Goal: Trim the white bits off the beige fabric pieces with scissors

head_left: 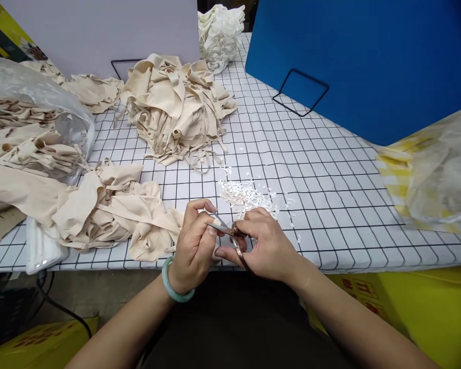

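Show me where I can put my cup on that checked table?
The table is bare between the white snippets, the blue board and the yellow bag. The left side is crowded with the beige cloth pile and loose cloth. Both hands, left hand and right hand, work with scissors at the front edge.

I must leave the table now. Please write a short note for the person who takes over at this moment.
Left hand: pinches a beige strap end.
Right hand: holds small metal scissors, blades at the strap.
Done: white snipped bits lie on the grid-pattern table; a large pile of beige fabric pieces sits behind.
Left: crumpled beige pieces beside the left hand, more in the clear plastic bag.
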Available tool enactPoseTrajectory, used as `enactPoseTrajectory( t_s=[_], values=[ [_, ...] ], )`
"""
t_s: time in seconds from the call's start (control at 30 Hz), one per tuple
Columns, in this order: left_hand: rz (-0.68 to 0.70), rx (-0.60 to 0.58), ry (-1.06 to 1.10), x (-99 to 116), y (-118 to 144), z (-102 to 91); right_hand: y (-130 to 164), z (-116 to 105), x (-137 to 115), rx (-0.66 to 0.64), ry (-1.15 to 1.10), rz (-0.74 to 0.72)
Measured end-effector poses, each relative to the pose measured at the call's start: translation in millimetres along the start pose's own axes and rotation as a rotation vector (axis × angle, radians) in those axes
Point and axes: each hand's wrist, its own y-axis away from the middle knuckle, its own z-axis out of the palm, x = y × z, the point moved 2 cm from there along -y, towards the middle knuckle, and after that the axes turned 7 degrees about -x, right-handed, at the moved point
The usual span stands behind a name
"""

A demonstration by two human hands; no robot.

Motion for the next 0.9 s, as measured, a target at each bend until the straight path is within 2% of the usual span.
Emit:
enactPoseTrajectory(
  t_s=[0.47,0.77,0.9],
  values=[
    [0.048,-0.004,0.017,3.2,0.2,5.8,9.6,2.5,4.5,0.086,0.033,-0.028],
    [0.063,-0.18,0.064,-0.8,-11.7,25.7,34.4,5.0,19.5,0.253,0.184,0.037],
    [0.076,-0.221,0.089,-4.4,-15.5,33.7,43.0,8.8,33.6,0.26,0.162,0.137]
  ],
)
